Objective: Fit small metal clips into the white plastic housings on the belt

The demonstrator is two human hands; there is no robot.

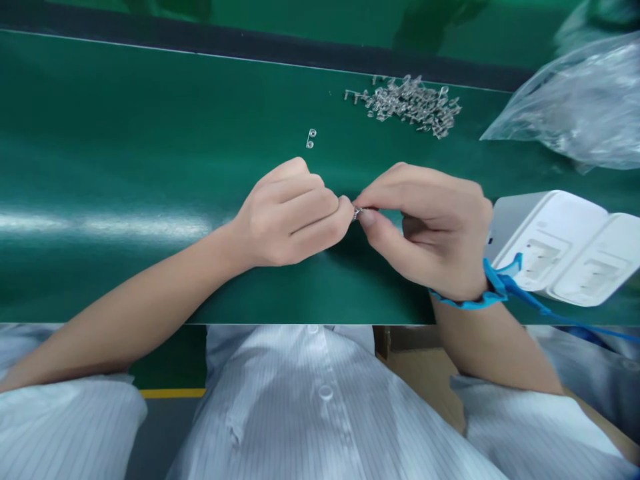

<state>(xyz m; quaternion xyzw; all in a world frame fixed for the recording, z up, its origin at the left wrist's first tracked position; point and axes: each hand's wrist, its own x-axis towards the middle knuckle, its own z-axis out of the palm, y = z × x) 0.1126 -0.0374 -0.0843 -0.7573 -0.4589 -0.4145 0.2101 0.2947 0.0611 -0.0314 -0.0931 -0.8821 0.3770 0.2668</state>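
Both hands, left (290,213) and right (425,227), pinch a tiny clear part (357,213) in a narrow grip over open green tabletop (100,167), its near edge close.

Worktop (125,200): we see a glossy green surface with a dark strip along its far edge.
Loose pile (413,103): small clear parts heaped at the far right.
Stray piece (311,139): lying alone, left of the pile.
Plastic bag (580,107): crumpled, clear, far right.
White housings (560,247): two, side by side, at our right edge.
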